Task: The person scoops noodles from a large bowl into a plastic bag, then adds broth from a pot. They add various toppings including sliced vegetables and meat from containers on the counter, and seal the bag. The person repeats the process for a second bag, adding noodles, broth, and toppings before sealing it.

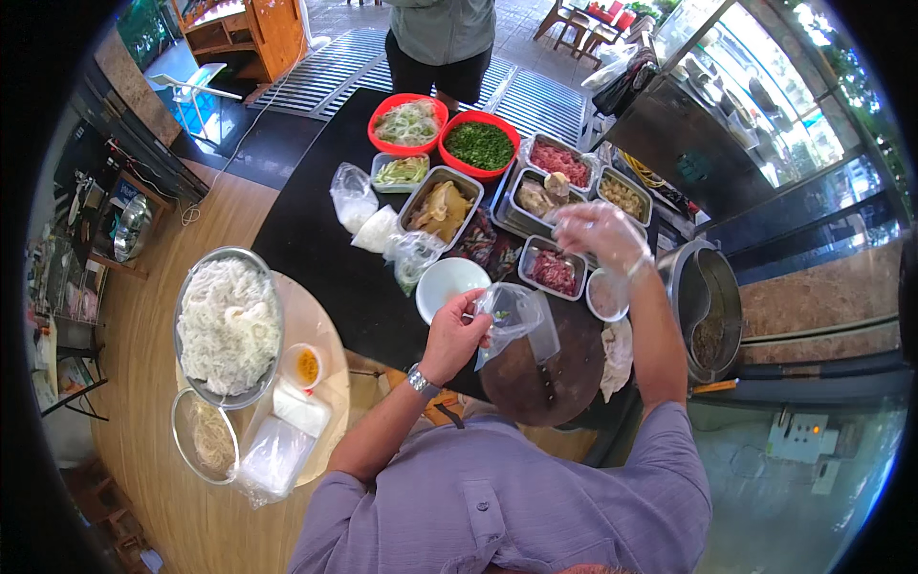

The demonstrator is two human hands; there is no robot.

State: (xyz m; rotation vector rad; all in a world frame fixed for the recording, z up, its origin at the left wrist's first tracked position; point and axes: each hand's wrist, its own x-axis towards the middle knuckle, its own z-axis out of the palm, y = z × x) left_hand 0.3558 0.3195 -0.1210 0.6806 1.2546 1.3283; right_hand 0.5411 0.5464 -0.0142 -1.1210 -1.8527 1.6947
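Observation:
My left hand grips the rim of a clear plastic bag with a little green herb inside. The bag hangs over a round chopping board, beside the blade of a cleaver. My right hand, in a clear plastic glove, is raised over the near edge of a metal tray of cooked meat. Its fingers are bent and blurred, so whether they hold anything is unclear. Below that hand are a tray of raw red meat and a small white tub. A white bowl stands beside my left hand.
Red bowls of chopped greens and sliced onion stand at the far side, near a standing person. A steel pot is at right. On a round table at left sit white noodles and plastic bags.

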